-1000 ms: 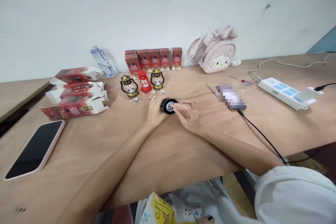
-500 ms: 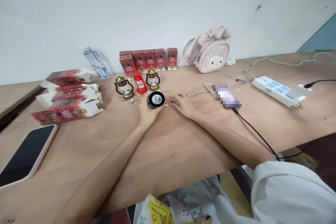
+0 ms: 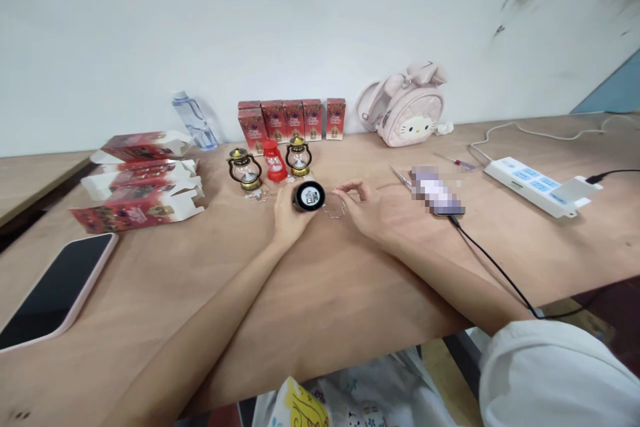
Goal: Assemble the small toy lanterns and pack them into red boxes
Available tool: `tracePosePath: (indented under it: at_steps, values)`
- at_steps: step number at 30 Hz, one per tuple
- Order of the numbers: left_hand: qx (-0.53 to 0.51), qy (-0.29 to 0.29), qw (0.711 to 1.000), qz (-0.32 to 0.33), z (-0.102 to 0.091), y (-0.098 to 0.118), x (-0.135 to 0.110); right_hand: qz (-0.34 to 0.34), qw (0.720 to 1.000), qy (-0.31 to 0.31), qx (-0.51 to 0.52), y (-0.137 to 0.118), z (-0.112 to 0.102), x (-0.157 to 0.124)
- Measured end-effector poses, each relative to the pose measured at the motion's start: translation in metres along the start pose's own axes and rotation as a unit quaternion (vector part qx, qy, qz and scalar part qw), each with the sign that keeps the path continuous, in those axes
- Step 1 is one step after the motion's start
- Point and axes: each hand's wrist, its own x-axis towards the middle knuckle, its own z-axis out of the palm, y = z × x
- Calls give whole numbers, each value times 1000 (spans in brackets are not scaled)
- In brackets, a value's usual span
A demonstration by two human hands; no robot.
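My left hand [image 3: 289, 217] is closed around a lantern [image 3: 310, 197], its round black-rimmed underside turned up and white parts showing inside. Just right of it, my right hand [image 3: 361, 207] pinches thumb and finger together at one end of a thin wire [image 3: 334, 215], which loops over the tabletop. Behind my left hand stand two black-and-gold lanterns [image 3: 245, 170], [image 3: 299, 157] with a red lantern [image 3: 274, 161] between them. Small loose bits [image 3: 257, 195] lie in front of the left one.
Red boxes [image 3: 293, 121] stand along the wall; opened cartons [image 3: 140, 210] lie left, near a phone [image 3: 57, 290] and bottle [image 3: 195, 121]. To the right are a pink bag [image 3: 413, 113], tweezers [image 3: 400, 177], screwdriver [image 3: 461, 163], a cabled phone [image 3: 437, 192] and power strip [image 3: 530, 183].
My right hand has lifted slightly and turned into a pinch, and the thin wire shows more. My left hand still holds the lantern. The whole view has shifted slightly.
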Motion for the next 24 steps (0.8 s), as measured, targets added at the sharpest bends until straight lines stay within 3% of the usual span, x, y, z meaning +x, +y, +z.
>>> tracePosePath:
  at_steps: [3, 8, 15, 20, 24]
  values:
    - [0, -8, 1000, 2, -1, 1, 0, -45, 999, -17, 25, -16, 6, -2]
    - [-4, -13, 1000, 12, -2, 1, -2, -201, 975, -91, -27, -35, 15, 3]
    - [4, -19, 1000, 5, -2, 2, -2, -250, 963, -67, -80, -35, 14, 3]
    - [9, -14, 1000, 3, 0, -3, -4, -359, 914, -109, -151, -29, 10, 2]
    - [6, 15, 1000, -1, 2, -9, -3, -399, 881, -163, -196, -34, 9, 3]
